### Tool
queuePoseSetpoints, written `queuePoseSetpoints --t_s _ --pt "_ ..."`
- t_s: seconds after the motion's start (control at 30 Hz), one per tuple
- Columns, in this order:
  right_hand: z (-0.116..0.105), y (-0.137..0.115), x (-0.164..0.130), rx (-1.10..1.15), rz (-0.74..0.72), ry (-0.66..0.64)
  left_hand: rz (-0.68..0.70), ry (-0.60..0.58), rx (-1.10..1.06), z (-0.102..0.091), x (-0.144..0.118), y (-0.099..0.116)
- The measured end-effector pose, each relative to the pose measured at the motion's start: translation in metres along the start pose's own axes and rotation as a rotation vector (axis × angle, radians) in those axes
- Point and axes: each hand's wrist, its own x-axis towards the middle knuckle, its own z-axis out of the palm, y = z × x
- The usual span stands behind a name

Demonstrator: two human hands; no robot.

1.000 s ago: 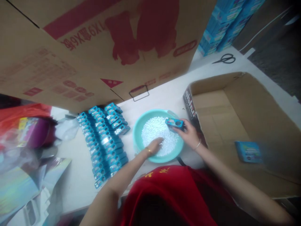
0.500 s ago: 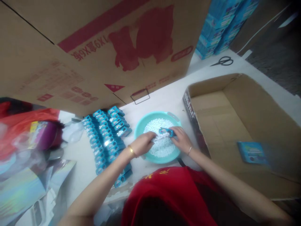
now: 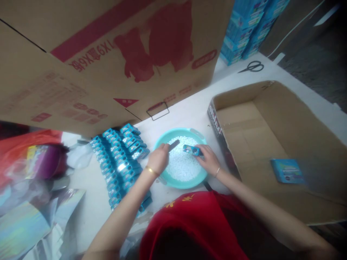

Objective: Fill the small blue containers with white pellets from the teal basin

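My left hand (image 3: 159, 159) is closed around a dark, flat, narrow tool (image 3: 174, 145) whose tip points over the basin; I cannot make out its exact kind. My right hand (image 3: 209, 159) grips a small blue box (image 3: 191, 150) above the pellets, with a dark round spot near one end. Below both hands is a turquoise basin (image 3: 180, 184) holding many small white pellets (image 3: 181, 169). Left of the basin, rows of similar small blue boxes (image 3: 123, 155) stand close together on the white table.
A large cardboard carton (image 3: 97, 83) walls off the back. On the right sits an open cardboard box (image 3: 244, 137) with a blue packet (image 3: 287, 171) inside. Scissors (image 3: 252, 66) lie near stacked blue packs (image 3: 241, 32). Plastic bags and a purple item (image 3: 50, 161) clutter the left.
My left hand has drawn back leftward and up from the pellets, so the dark tool now shows. The blue box in my right hand has stayed nearly in place. The view has shifted slightly.
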Motion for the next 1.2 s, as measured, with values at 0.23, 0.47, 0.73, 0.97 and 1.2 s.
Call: queuePoseSetpoints --t_s 0.23,0.47,0.73,0.97,1.2 --pt "-0.009 -0.003 0.014 0.034 0.065 0.074 0.111 -0.102 -0.159 0.127 0.049 -0.011" --pt "-0.01 0.001 0.016 0.041 0.077 0.099 0.35 -0.183 -0.32 0.169 0.02 0.019" --pt "-0.011 0.002 0.011 0.027 0.074 0.079 0.456 -0.097 -0.688 0.112 -0.009 -0.009" --pt "0.003 0.001 0.004 -0.05 -0.088 -0.059 0.385 -0.045 -0.434 0.013 -0.025 -0.015" --pt "0.013 -0.009 0.001 -0.079 -0.195 -0.101 0.175 -0.173 0.186 -0.033 -0.025 0.049"
